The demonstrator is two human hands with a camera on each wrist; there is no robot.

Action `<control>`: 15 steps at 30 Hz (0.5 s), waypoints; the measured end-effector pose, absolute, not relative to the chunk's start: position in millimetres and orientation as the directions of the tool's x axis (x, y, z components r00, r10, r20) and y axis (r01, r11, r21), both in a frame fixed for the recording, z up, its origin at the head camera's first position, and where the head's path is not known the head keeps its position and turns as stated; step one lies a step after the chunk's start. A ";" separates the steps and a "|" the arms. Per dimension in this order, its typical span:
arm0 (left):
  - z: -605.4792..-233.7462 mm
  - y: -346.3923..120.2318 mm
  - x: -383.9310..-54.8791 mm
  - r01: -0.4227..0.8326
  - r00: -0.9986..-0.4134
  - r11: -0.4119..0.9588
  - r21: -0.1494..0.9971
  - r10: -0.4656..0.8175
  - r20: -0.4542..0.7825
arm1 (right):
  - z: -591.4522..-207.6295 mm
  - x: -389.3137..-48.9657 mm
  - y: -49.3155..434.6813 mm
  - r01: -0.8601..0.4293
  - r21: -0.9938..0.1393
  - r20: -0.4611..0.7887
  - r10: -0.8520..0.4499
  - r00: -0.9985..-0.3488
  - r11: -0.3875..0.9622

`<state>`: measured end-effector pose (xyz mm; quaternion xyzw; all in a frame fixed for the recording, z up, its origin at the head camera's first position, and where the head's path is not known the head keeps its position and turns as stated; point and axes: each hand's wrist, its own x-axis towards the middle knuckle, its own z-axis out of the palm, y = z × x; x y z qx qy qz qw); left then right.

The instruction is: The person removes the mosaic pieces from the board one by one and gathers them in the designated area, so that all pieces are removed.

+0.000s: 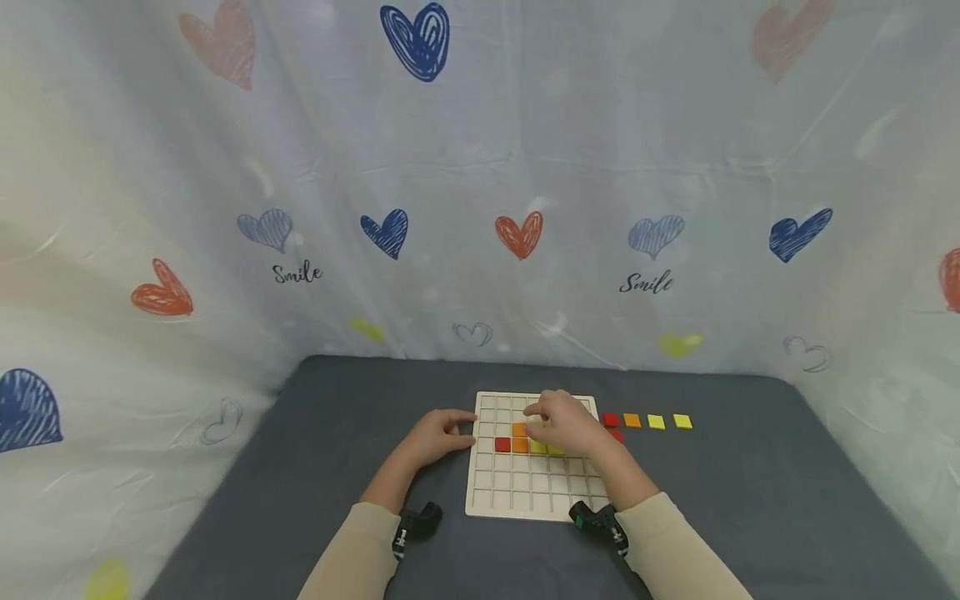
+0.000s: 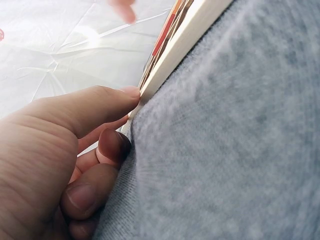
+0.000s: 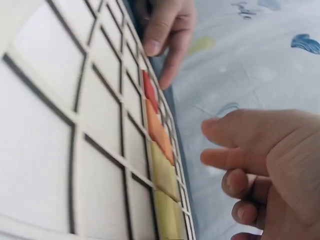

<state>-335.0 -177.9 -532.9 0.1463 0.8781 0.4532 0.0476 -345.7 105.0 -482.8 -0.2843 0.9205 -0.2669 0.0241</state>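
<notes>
A pale wooden grid board (image 1: 510, 502) lies on the dark cloth. Along one row sit a red tile (image 1: 502, 445), an orange tile (image 1: 521, 446) and two yellow tiles (image 1: 537, 447); another orange tile (image 1: 519, 430) is just above. My left hand (image 1: 435, 437) touches the board's left edge with thumb and forefinger spread apart. In the left wrist view, the thumb (image 2: 100, 102) meets the board's side. Over the tiles hovers my right hand (image 1: 566, 423). Its thumb and forefinger (image 3: 235, 132) are apart, and nothing shows between them in the right wrist view.
Right of the board lie a red tile (image 1: 611, 419), an orange tile (image 1: 632, 421) and two yellow tiles (image 1: 656, 422) in a line. Another red tile (image 1: 617, 435) is partly behind the right arm. A heart-printed curtain (image 1: 570, 292) hangs behind the table (image 1: 750, 483).
</notes>
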 end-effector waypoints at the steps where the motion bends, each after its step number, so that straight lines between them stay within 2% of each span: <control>1: -532.7 -178.3 -334.4 0.212 -0.953 0.546 0.811 0.299 0.048 | -485.7 -345.6 103.0 -0.523 -0.477 0.110 -0.543 -0.833 0.706; 6: -533.0 -179.3 -333.4 0.214 -0.953 0.546 0.810 0.300 0.050 | -497.1 -346.0 97.4 -0.564 -0.355 0.144 -0.552 -0.821 0.746; 15: -531.7 -177.3 -333.6 0.206 -0.955 0.552 0.808 0.294 0.043 | -500.0 -346.2 96.4 -0.538 -0.371 0.151 -0.522 -0.839 0.757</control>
